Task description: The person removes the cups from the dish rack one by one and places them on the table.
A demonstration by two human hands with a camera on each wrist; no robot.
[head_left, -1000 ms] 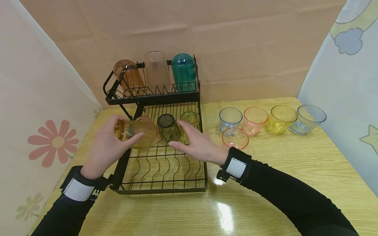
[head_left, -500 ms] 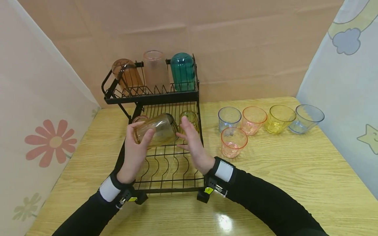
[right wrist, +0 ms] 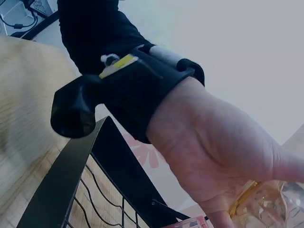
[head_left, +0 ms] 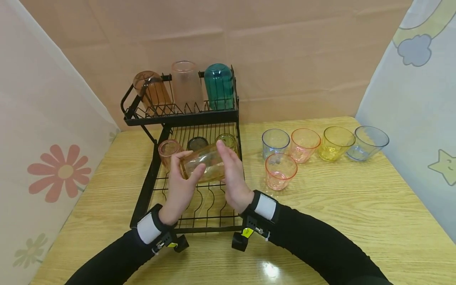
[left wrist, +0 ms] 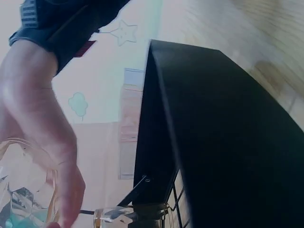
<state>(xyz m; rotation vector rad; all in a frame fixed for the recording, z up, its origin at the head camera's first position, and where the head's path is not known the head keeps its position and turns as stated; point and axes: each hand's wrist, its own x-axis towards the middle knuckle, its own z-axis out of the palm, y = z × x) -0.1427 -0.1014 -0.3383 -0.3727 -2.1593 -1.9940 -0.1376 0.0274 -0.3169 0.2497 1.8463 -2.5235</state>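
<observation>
My left hand holds an amber drinking glass by its left end, thumb in front. The glass lies nearly sideways in the air above the lower tier of a black dish rack. At its right end is my right hand, fingers straight and touching or very near the glass. In the right wrist view the palm is flat, with the glass rim beside it. Behind the held glass, a pink glass, a dark grey glass and an olive glass stand on the lower tier, partly hidden.
On the upper tier stand a brown glass, a clear pinkish glass and a teal glass. Several short tumblers stand upright on the wooden table to the right, the nearest a red-rimmed tumbler. Fabric walls surround the table.
My left hand has carried the amber glass rightward across the rack, tilting its right end up slightly. My right hand has turned more upright and come up to the glass's right end.
</observation>
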